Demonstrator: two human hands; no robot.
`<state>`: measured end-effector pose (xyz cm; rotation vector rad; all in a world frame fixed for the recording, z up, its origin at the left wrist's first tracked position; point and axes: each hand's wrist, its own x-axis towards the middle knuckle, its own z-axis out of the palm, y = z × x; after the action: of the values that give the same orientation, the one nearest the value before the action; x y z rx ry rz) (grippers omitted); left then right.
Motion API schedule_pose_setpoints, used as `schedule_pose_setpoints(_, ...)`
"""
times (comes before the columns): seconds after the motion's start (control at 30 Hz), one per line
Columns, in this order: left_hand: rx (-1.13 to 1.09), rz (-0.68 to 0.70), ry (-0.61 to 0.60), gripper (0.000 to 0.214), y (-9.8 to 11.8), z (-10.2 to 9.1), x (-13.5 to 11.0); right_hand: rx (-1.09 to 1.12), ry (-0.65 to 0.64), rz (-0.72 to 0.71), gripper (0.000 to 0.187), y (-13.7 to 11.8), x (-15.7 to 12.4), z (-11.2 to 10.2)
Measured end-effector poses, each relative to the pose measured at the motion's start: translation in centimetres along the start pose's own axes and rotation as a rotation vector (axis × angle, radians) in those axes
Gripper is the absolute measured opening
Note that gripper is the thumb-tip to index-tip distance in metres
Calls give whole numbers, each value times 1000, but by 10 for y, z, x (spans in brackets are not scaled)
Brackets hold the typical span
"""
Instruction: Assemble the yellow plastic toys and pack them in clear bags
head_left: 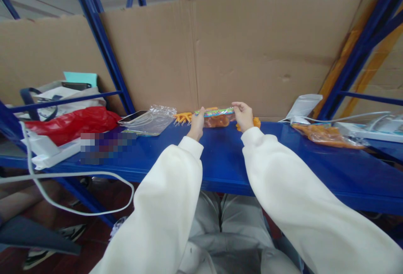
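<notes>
A clear plastic bag [219, 121] with orange-brown contents is stretched between my two hands above the blue shelf. Along its top runs a narrow colourful printed strip [220, 112]. My left hand [197, 123] is closed on the bag's left end, and my right hand [243, 116] pinches its right upper corner. Orange, finger-like plastic pieces [183, 117] lie just left of my left hand. More orange pieces [257, 122] show beside my right hand, partly hidden by it. What exactly the bag contains is too small to tell.
A flat clear bag [153, 125] and a phone [134, 117] lie to the left, near a red plastic bag [78, 123] and a white power strip [59, 154]. Rightward lies a bagged orange item [330, 135]. Cardboard [252, 47] stands behind; a white cable [94, 213] hangs in front.
</notes>
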<state>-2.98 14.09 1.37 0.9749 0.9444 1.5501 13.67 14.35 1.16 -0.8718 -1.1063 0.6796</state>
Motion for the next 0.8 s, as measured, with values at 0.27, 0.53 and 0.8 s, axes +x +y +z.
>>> schedule_pose_setpoints(0.27,-46,49,-55,36,1,3,-4,-87,-19,-278,28,13,5,-5)
schedule_pose_setpoints(0.53,-207,-76,93,53,13,-2,-7,-65,-3,-307,22,3,2,-2)
schedule_pose_setpoints(0.8,-114,-203,62,20,18,-2,-16,97,116,108,21,-11,-3,-4)
